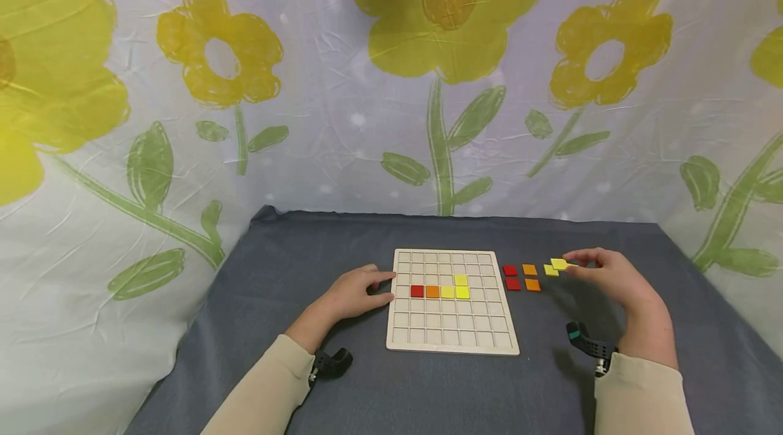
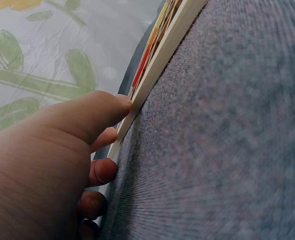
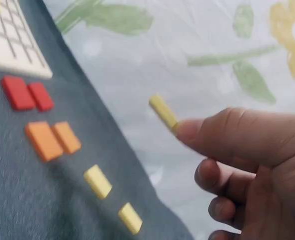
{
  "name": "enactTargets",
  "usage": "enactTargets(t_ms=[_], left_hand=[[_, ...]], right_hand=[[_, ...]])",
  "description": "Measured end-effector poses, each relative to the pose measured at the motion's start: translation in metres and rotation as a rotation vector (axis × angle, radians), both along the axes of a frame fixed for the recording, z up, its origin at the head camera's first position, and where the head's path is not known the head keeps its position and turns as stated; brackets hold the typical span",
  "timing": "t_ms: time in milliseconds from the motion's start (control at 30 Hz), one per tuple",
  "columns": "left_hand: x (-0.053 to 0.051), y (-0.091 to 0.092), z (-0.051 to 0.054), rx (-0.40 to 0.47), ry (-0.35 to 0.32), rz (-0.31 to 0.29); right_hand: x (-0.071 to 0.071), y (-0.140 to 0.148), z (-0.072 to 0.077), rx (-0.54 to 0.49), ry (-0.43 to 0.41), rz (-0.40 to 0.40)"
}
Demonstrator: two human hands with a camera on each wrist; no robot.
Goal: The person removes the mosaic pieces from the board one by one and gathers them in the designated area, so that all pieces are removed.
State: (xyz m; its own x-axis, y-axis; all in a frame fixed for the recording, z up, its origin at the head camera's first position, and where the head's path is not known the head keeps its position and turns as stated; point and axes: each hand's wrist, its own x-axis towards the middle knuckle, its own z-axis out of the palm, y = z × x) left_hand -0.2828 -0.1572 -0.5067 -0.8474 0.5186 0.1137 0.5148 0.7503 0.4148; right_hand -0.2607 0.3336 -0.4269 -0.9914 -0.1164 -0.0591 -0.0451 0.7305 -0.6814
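Observation:
A pale wooden grid board lies on the dark cloth between the hands. My left hand rests at its left edge, index finger and thumb extended and touching the rim. On the board sit a red tile, an orange tile and several yellow tiles. To the right of the board, my right hand pinches a yellow square tile between thumb and fingers, raised above the cloth. Below it lie two loose yellow tiles, one of them hidden in the head view.
Two loose red tiles and two orange tiles lie just right of the board. Dark grey cloth covers the table. A flower-printed white curtain hangs behind and at both sides.

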Motion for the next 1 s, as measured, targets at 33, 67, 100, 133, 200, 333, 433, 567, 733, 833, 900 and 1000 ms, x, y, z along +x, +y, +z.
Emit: enactTargets(t_ms=[33,67,100,133,200,333,433,567,733,833,900,1000], left_hand=[[0.000,0.000,0.000,-0.003,-0.001,0.002],[0.000,0.000,-0.001,-0.006,-0.001,0.005],[0.000,0.000,-0.001,-0.009,-0.002,0.008],[-0.001,-0.001,-0.001,-0.012,-0.002,0.010],[-0.001,-0.001,-0.002,-0.008,-0.001,0.010],[-0.001,-0.001,-0.002,0.000,0.001,0.006],[0.000,-0.001,-0.001,0.006,0.000,0.005],[-0.001,-0.001,-0.002,0.003,0.005,0.002],[-0.001,-0.001,-0.003,0.000,0.006,0.000],[-0.001,-0.001,-0.003,0.002,0.003,-0.001],[-0.001,-0.001,-0.002,0.002,0.002,-0.001],[-0.001,-0.001,-0.002,0.000,0.002,-0.002]], right_hand=[[-0.001,0.002,-0.003,0.006,-0.007,0.004],[-0.001,0.004,-0.005,0.013,-0.014,0.010],[-0.002,0.006,-0.008,0.020,-0.018,0.014],[-0.003,0.008,-0.011,0.027,-0.020,0.017],[-0.006,0.010,-0.016,0.039,-0.024,0.021],[-0.011,0.013,-0.025,0.049,-0.036,0.028],[-0.013,0.013,-0.029,0.050,-0.056,0.037],[-0.015,0.011,-0.035,0.055,-0.077,0.037],[-0.018,0.009,-0.045,0.075,-0.098,-0.015],[-0.019,0.009,-0.049,0.078,-0.098,-0.038],[-0.020,0.009,-0.050,0.076,-0.098,-0.042],[-0.020,0.010,-0.049,0.078,-0.101,-0.040]])
